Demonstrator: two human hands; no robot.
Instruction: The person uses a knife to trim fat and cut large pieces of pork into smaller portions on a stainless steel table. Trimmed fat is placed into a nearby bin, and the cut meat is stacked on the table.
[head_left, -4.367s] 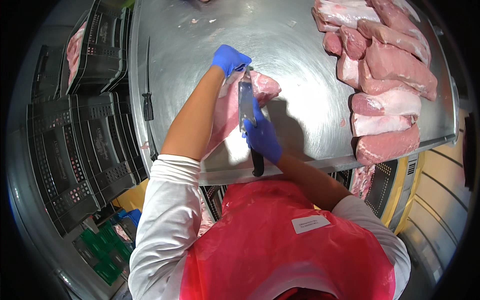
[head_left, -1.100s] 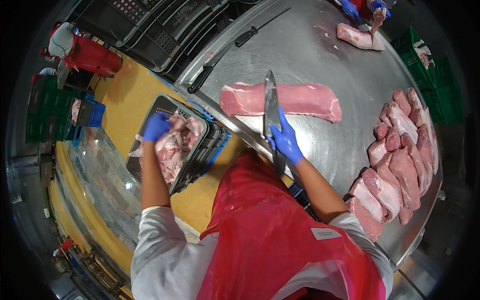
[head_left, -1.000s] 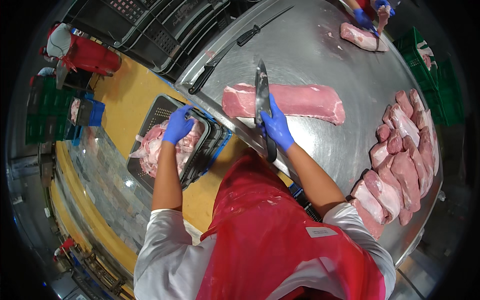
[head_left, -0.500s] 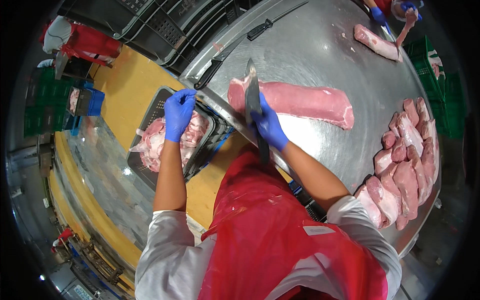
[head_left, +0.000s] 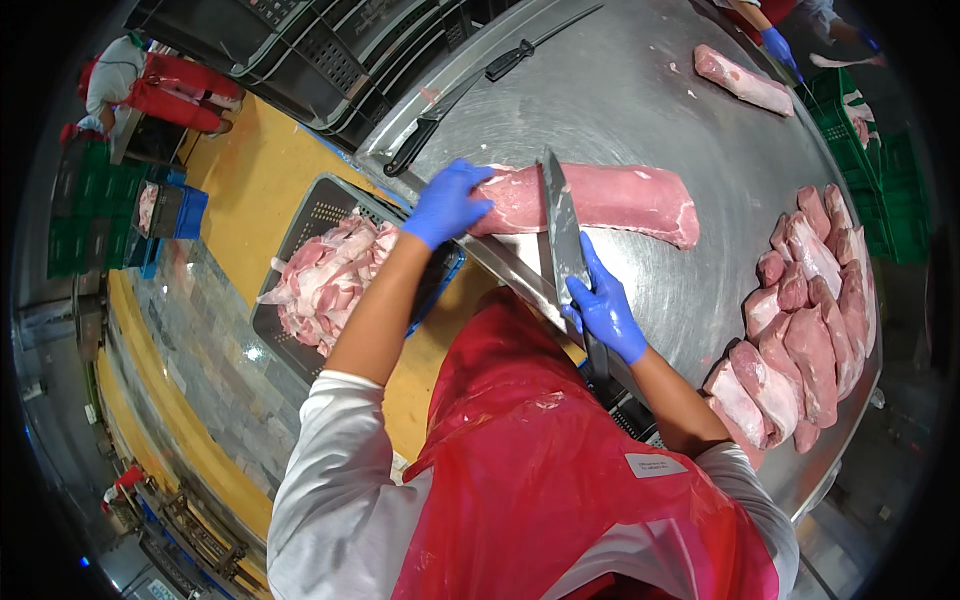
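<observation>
A long pink pork loin [head_left: 630, 203] lies across the near left part of the steel table [head_left: 620, 100]. My left hand [head_left: 447, 206], in a blue glove, is closed on the loin's left end, with thumb and fingers at its edge. My right hand [head_left: 606, 306], also gloved in blue, grips a large knife [head_left: 563, 225] by its handle. Its broad blade passes over the loin left of the middle, tip pointing away from me. Whether the edge touches the meat I cannot tell.
A black-handled knife [head_left: 412, 147] and a sharpening steel [head_left: 511, 60] lie along the table's left edge. Meat trimmings fill a grey crate [head_left: 283, 262] below left. Several meat pieces [head_left: 805, 330] are piled at right. Another gloved hand [head_left: 778, 48] works near a smaller loin [head_left: 742, 80].
My left hand has moved from above the crate to the loin's left end. The knife in my right hand has shifted right along the loin, its blade now turned more broadside.
</observation>
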